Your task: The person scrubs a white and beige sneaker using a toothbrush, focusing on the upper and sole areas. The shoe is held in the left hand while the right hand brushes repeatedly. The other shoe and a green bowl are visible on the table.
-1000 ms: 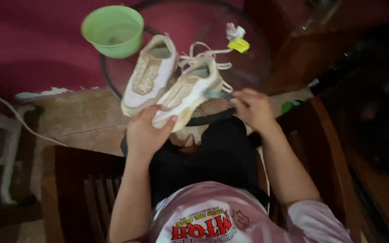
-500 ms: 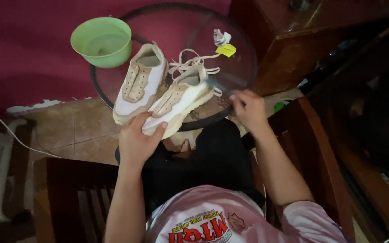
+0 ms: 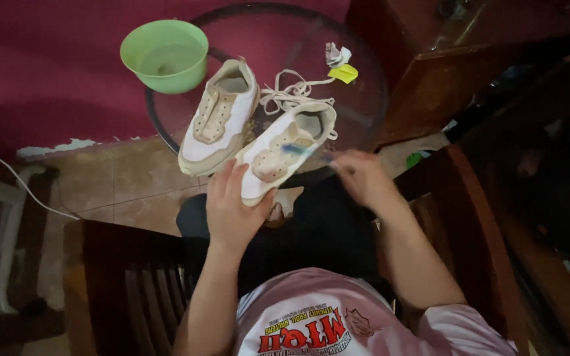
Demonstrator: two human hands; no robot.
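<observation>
Since a second ago: shoe (image 3: 284, 149) turned a little, toe now toward the body and heel opening facing up and away; view shifted, so the glass counter (image 3: 364, 86) sits higher and more central. Left hand (image 3: 232, 207) cupped under the toe end of that shoe, fingers spread and curled up around the sole, holding it tilted above the counter's near edge and over the lap. Right hand (image 3: 362, 178) blurred with motion just beside the shoe's right flank, fingers loosely bent; cannot tell how far closed. Thin blue-tipped stick (image 3: 298, 150), perhaps a brush, lying across the shoe's upper toward that hand; grip on it not clear. A second earlier, right hand lower and nearer the shoe's heel side, same stick showing at the shoe's edge.

Around: second shoe (image 3: 219, 122), cream and tan, resting on the counter just left of the held one, its side touching or nearly touching it. Loose laces (image 3: 291, 89) heaped behind both shoes. Green bowl (image 3: 164, 56) on the counter's far left rim, pale liquid inside. Crumpled white scrap with a yellow tag (image 3: 342, 66) toward the far right of the glass. Dark wooden chair (image 3: 126, 277) beneath the person; wooden cabinet (image 3: 470, 59) standing to the right, close to the counter. White cord (image 3: 14, 178) trailing over the tiled floor at left.
</observation>
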